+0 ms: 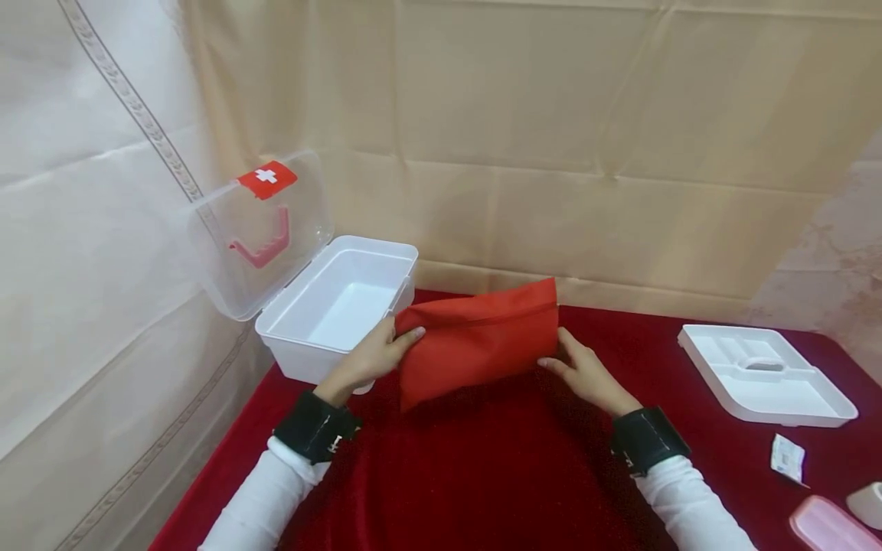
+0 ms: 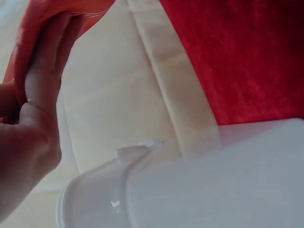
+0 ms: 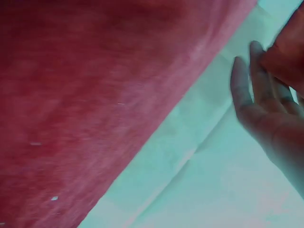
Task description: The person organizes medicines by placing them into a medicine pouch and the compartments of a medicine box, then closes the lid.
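Observation:
A flat red pouch [image 1: 482, 337] with a seam along its upper part is held up above the red cloth between both hands. At its left end, my left hand [image 1: 375, 352] grips it, thumb on the front and fingers behind. My right hand [image 1: 589, 375] holds the right edge between thumb and fingers; in the right wrist view some fingers stand fairly straight beside the red fabric [image 3: 287, 52]. Behind the left hand stands a white first-aid box [image 1: 303, 348], with its clear lid [image 1: 207, 252] raised. The box's inside looks bare.
A white compartment tray [image 1: 820, 409] with a handle lies on the right of the red-covered table [image 1: 482, 474]. Nearer are a small white packet [image 1: 787, 458], a pink case [image 1: 830, 524] and a white object [image 1: 867, 503] cut by the frame. Beige curtain [image 1: 517, 153] hangs behind.

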{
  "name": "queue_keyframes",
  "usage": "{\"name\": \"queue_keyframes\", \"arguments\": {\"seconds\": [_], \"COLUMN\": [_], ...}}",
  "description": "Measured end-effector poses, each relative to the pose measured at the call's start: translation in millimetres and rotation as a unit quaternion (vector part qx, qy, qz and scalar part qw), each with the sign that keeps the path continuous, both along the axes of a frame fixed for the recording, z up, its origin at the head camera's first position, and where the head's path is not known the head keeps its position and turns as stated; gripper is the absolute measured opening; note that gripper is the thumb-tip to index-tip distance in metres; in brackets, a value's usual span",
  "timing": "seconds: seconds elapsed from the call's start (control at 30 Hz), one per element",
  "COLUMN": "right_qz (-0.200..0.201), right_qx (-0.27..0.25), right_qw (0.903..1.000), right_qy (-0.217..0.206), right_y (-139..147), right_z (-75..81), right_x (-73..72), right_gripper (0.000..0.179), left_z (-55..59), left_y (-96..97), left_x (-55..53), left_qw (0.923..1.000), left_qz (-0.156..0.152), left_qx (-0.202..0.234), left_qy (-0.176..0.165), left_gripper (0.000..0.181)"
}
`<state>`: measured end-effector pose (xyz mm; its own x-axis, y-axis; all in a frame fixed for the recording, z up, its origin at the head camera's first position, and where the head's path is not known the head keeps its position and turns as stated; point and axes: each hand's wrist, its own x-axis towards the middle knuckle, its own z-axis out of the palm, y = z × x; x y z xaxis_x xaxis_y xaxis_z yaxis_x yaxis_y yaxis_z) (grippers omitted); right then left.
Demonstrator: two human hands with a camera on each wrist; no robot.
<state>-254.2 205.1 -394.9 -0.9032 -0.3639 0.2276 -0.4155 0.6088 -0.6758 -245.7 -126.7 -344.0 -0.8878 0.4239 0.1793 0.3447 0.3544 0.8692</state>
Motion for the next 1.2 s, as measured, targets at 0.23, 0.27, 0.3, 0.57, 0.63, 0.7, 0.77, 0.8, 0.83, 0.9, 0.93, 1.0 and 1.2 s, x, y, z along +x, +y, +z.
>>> {"name": "queue_keyframes", "arguments": {"seconds": [0.23, 0.27, 0.3, 0.57, 0.63, 0.7, 0.77, 0.8, 0.83, 0.9, 0.93, 1.0, 1.2], "right_qz": [-0.001, -0.005, -0.01, -0.052, -0.06, -0.059, -0.054, -0.051, -0.045, -0.039, -0.039, -0.031, 0.03], "right_qx": [-0.08, -0.087, -0.093, -0.192, -0.215, -0.237, -0.253, -0.26, -0.267, -0.271, -0.271, -0.269, -0.242], "right_qw": [0.9967, 0.9961, 0.9955, 0.9797, 0.9743, 0.9692, 0.9654, 0.9636, 0.9619, 0.9611, 0.9611, 0.9624, 0.9699], "right_qy": [0.009, 0.013, 0.016, 0.025, 0.026, 0.028, 0.034, 0.035, 0.034, 0.034, 0.032, 0.024, -0.007], "right_y": [-15, -18, -21, -60, -73, -86, -99, -106, -114, -128, -135, -148, -184], "right_z": [20.9, 22.7, 24.6, 35.5, 37.0, 38.7, 42.0, 45.4, 49.5, 57.6, 61.8, 67.9, 54.5], "right_x": [-13.4, -16.2, -19.2, -43.1, -47.5, -50.6, -51.6, -50.6, -48.8, -43.9, -40.8, -35.8, -41.4], "right_gripper": [0.047, 0.048, 0.048, 0.047, 0.046, 0.046, 0.048, 0.05, 0.052, 0.055, 0.056, 0.057, 0.06], "left_z": [10.5, 11.3, 12.3, 16.7, 17.4, 18.1, 19.2, 20.1, 21.0, 22.6, 23.3, 24.6, 26.4], "left_y": [-11.2, -13.2, -15.1, -32.8, -37.5, -42.0, -46.0, -47.9, -49.8, -53.4, -55.4, -59.3, -69.4], "left_x": [-0.4, -1.5, -2.5, -8.6, -9.0, -9.7, -10.2, -10.3, -10.5, -10.9, -11.2, -11.7, -14.2], "left_qw": [0.9884, 0.9874, 0.9856, 0.9722, 0.968, 0.9639, 0.9595, 0.9575, 0.9555, 0.9511, 0.949, 0.9461, 0.934], "left_qz": [0.017, 0.025, 0.032, 0.083, 0.092, 0.094, 0.094, 0.094, 0.097, 0.104, 0.107, 0.116, 0.152], "left_qx": [0.131, 0.138, 0.148, 0.199, 0.213, 0.229, 0.247, 0.255, 0.262, 0.276, 0.283, 0.291, 0.313], "left_qy": [-0.074, -0.072, -0.074, -0.091, -0.096, -0.097, -0.098, -0.097, -0.095, -0.09, -0.088, -0.082, -0.083], "left_gripper": [0.028, 0.028, 0.028, 0.025, 0.022, 0.02, 0.024, 0.026, 0.028, 0.031, 0.032, 0.032, 0.036]}}
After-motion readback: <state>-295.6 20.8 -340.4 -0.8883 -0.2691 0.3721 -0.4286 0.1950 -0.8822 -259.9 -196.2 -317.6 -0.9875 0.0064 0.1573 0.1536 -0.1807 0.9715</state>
